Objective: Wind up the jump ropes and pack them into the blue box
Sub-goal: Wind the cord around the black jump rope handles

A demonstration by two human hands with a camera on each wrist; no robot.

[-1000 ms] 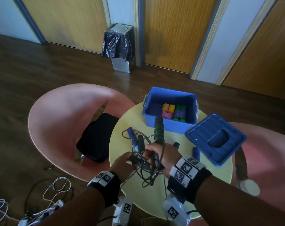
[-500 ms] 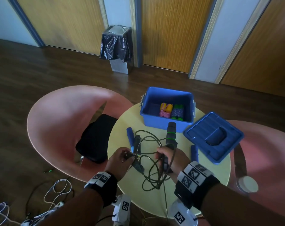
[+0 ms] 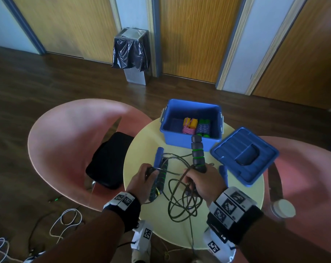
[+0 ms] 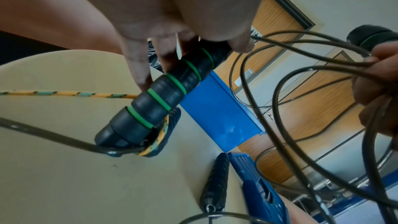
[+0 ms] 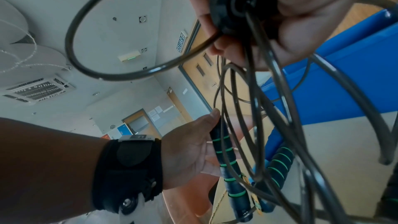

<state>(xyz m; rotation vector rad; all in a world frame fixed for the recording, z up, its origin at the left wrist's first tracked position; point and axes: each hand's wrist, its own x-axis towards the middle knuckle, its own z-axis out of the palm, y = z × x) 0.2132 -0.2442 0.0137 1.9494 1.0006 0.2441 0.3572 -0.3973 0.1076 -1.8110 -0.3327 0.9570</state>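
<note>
Blue box [image 3: 191,137], lid off, on the table [image 3: 142,188]: two wound ropes [image 3: 197,127] packed. Dark rope [image 3: 181,198] unwound, loose loops over the table; right hand [image 3: 202,182] grips one handle [image 3: 198,154] plus coils, left hand [image 3: 142,178] curls round the other handle [image 4: 163,94]. Blue-handled rope [image 3: 158,156] lies untouched.

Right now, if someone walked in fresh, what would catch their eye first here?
Probably the tangle of dark rope looped over the round yellow table, with the left hand and right hand each gripping a green-ringed black handle. Behind it sits the open blue box holding two wound ropes, its lid lying to the right.
</note>
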